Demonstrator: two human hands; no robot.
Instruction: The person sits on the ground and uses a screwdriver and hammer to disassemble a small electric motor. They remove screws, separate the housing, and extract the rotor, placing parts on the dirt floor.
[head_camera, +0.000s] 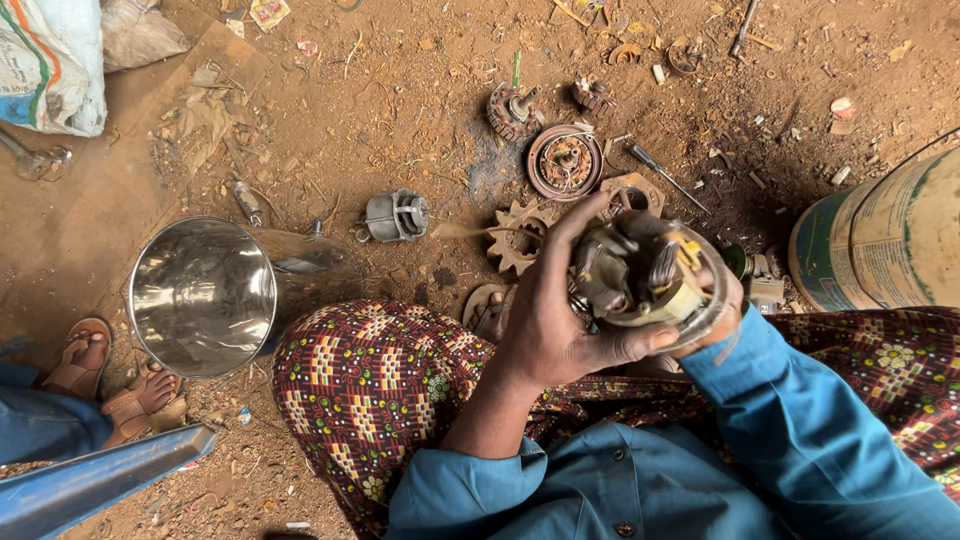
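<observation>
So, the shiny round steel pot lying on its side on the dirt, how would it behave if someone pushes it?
The shiny round steel pot lies on its side, so it would probably roll rather than slide. Its wall looks thin, so it is likely light for its size. The polished surface may feel slippery, though the loose, littered dirt floor could stop it quickly.

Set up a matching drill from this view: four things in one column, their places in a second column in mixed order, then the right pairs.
Things:
1. motor part with windings
2. shiny steel pot
3. screwdriver
4. green and tan drum

Places:
A. at the right edge, beside the knee
B. on its side on the dirt, left of the patterned lap
C. held between the left hand and right hand
D. on the ground beyond the hands, near the round rusty disc

Pairs: 1-C, 2-B, 3-D, 4-A
</observation>
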